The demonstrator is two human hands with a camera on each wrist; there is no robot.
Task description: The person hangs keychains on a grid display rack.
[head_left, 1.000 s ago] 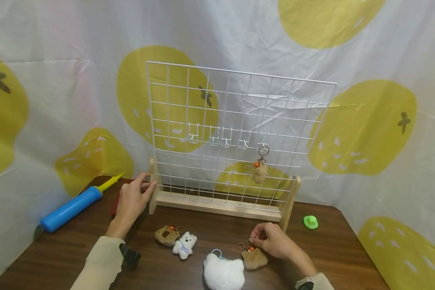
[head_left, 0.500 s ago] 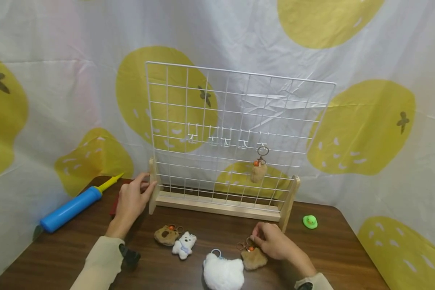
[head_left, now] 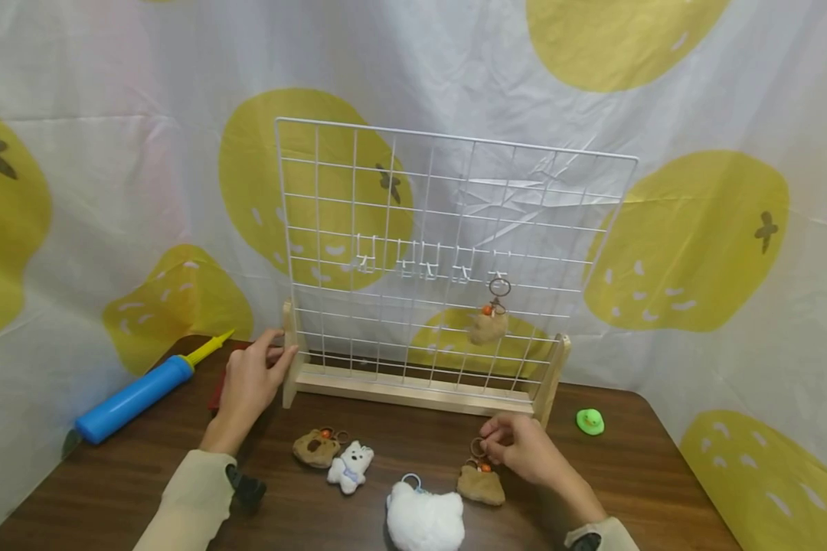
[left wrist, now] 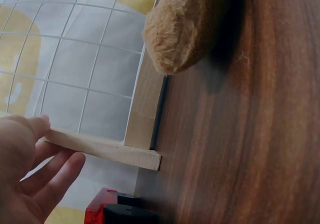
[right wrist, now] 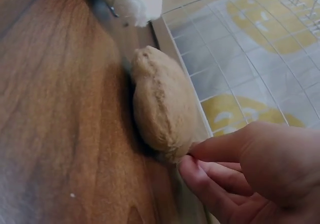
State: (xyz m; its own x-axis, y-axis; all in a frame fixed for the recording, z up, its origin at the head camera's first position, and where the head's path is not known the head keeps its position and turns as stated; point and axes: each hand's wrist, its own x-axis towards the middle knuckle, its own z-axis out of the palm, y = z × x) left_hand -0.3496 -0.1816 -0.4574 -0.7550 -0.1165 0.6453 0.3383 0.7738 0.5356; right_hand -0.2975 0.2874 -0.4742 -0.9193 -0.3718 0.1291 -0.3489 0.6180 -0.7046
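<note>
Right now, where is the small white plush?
In the head view, the small white plush lies centre-left, between a brown plush and the larger white one.

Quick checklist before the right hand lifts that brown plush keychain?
1. Ring gripped: ok, right hand pinches the metal ring of the brown plush.
2. Rack steadied: ok, left hand holds its left wooden post.
3. Bare hook available: ok, the hook just left of the hung plush bears nothing.
4. Brown plush off the table: cannot tell, no view settles contact beneath it.
5. Green duck out of the way: ok, it sits apart, right of the rack.
</note>
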